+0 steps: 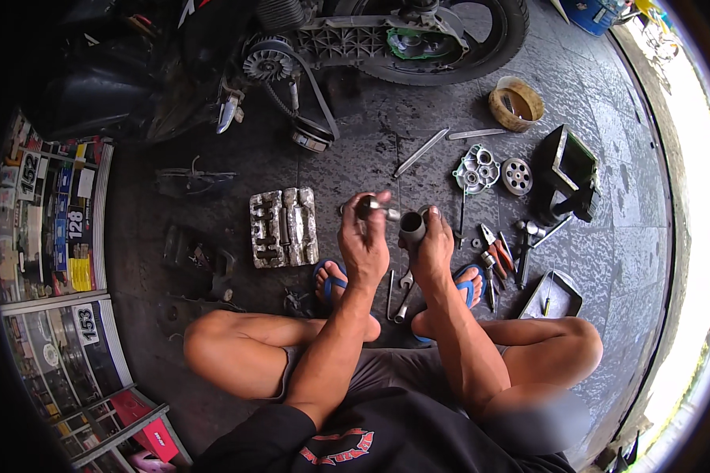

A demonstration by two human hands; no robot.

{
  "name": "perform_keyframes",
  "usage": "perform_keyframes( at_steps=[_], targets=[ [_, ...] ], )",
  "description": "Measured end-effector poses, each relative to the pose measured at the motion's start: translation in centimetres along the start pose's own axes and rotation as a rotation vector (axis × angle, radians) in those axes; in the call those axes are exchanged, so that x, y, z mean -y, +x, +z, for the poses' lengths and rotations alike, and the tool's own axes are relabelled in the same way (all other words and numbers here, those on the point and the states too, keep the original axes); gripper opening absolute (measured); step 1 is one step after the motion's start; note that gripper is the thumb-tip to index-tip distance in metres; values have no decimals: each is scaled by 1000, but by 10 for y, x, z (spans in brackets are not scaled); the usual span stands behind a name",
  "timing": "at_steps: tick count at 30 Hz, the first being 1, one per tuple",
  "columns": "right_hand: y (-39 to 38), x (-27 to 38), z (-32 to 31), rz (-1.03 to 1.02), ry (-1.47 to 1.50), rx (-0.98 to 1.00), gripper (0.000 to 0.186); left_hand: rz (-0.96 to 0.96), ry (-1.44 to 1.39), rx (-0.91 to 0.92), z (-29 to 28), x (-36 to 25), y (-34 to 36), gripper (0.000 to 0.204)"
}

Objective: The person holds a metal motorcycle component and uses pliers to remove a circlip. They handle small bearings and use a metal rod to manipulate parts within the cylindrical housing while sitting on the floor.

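Between my knees, my left hand (363,251) closes its fingers on a small shiny metal part with a short shaft (390,213); motion smears the fingertips and its exact kind is unclear. Just to the right, my right hand (434,254) grips a grey hollow metal cylinder (412,225), its round opening facing up. The shaft's end is close to the cylinder; whether they touch I cannot tell. On the floor left of my hands lies a worn metal block with grooves and slots (284,229). A combination wrench (404,296) rests between my feet.
A scooter with an exposed drive case (343,41) and hanging belt (315,91) stands ahead. To the right are a round cover (517,176), a casting (476,169), pliers (497,251), a black bin (564,169) and a tray (551,299). Display shelves (55,213) line the left.
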State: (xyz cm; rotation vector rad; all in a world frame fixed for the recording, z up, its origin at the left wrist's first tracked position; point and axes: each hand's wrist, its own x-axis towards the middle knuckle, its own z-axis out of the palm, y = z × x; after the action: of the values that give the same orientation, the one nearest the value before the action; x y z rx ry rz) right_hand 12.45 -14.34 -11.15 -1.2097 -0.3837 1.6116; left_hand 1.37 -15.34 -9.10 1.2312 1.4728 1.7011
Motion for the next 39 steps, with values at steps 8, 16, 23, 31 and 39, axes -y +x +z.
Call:
perform_keyframes(
  at_steps=[8, 16, 23, 31, 39],
  targets=[
    [-15, -18, 8, -604, -765, -84, 32, -910, -948, -161, 23, 6, -19, 48],
    [-32, 31, 8, -936, -1111, 134, 27, -650, -572, -113, 12, 15, -9, 54],
    [-58, 69, 28, -742, -1258, 272, 56, -580, -496, -48, 10, -1, -7, 54],
    [-64, 74, 28, -650, -1134, 328, 61, -628, -624, -40, 8, -3, -5, 47],
    [-66, 75, 23, -682, -1033, 350, 59, -651, -694, 18, 5, -24, 2, 45]
  ],
)
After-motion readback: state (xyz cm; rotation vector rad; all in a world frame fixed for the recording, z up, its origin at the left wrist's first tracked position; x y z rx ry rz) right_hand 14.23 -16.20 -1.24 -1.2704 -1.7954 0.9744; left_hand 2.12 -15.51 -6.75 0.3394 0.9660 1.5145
